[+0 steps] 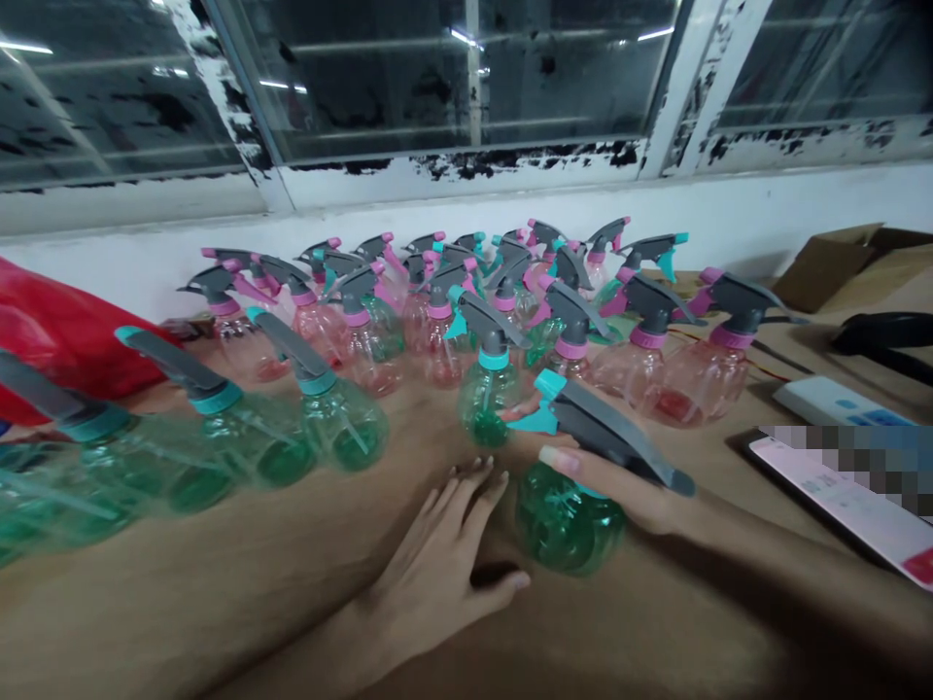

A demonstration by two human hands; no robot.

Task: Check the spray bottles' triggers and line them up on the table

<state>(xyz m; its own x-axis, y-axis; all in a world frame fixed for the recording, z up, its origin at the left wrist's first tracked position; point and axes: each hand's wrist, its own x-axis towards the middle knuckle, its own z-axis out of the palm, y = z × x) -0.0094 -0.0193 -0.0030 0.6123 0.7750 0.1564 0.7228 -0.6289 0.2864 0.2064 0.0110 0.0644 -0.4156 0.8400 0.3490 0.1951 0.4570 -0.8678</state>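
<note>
My right hand [627, 486] grips a green spray bottle [565, 520] round its neck, under the grey trigger head with a teal nozzle. The bottle stands on the brown table [219, 593]. My left hand [444, 554] rests flat on the table just left of that bottle, fingers stretched out, thumb near the bottle's base. Right behind stands another green bottle [487, 394]. Several green bottles [342, 423] line up to the left, and many pink ones [692, 374] crowd the back of the table.
A red plastic bag [58, 326] lies at the far left. On the right are a phone [846, 501], a white remote [831, 401], a black strap [885, 335] and an open cardboard box [852, 262]. A white wall and windows run behind.
</note>
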